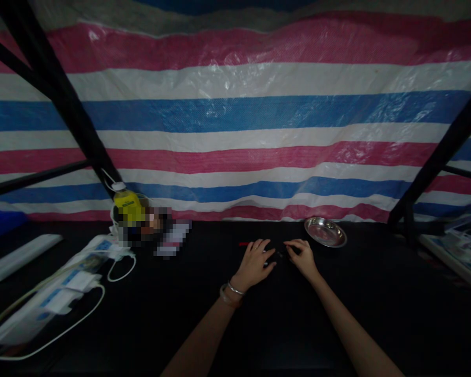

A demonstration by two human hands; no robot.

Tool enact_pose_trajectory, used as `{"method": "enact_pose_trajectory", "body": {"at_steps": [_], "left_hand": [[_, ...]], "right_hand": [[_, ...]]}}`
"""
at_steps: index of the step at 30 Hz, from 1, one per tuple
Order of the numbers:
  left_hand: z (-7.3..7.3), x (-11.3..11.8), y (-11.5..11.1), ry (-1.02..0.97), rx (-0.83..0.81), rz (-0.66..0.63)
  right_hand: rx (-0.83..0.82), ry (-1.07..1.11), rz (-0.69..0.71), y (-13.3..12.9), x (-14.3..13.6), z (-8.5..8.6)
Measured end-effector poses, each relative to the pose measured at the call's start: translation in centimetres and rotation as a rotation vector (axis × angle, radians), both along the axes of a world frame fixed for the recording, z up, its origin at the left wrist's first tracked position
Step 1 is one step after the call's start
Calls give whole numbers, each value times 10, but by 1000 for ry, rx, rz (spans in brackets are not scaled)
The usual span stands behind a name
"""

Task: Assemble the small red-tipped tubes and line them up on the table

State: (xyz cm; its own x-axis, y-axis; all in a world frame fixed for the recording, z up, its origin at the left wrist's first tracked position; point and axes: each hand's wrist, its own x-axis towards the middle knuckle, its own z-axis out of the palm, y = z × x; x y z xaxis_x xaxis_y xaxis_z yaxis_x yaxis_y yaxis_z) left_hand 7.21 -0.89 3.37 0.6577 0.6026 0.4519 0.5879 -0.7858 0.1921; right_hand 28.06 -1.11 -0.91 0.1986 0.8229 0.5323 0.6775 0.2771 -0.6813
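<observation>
My left hand (pixel 256 263), with bangles at the wrist, rests low over the black table (pixel 259 324), its fingers spread. A small red item (pixel 243 244) lies just beyond its fingertips, partly covered by the hand. To the right, my right hand (pixel 301 257) has its thumb and index finger close together; what they hold, if anything, is too small to name. Tiny shiny bits (pixel 280 254) lie between the two hands. A round metal dish (pixel 325 232) stands behind and to the right of my right hand.
Power strips with white plugs and cables (pixel 63 298) lie at the left, near a yellow item (pixel 129 207) and a blurred-out flat object (pixel 175 238). A striped plastic sheet (pixel 259 115) hangs behind, between dark frame bars. More cables (pixel 465 235) are at the far right.
</observation>
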Motion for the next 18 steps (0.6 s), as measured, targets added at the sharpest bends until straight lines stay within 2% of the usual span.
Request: {"method": "enact_pose_trajectory", "body": {"at_steps": [10, 18], "left_hand": [[-10, 17, -4, 84, 83, -26], [-11, 16, 1, 118, 83, -63]], "right_hand": [[-95, -106, -14, 1, -2, -4], [-139, -100, -23, 1, -1, -1]]}}
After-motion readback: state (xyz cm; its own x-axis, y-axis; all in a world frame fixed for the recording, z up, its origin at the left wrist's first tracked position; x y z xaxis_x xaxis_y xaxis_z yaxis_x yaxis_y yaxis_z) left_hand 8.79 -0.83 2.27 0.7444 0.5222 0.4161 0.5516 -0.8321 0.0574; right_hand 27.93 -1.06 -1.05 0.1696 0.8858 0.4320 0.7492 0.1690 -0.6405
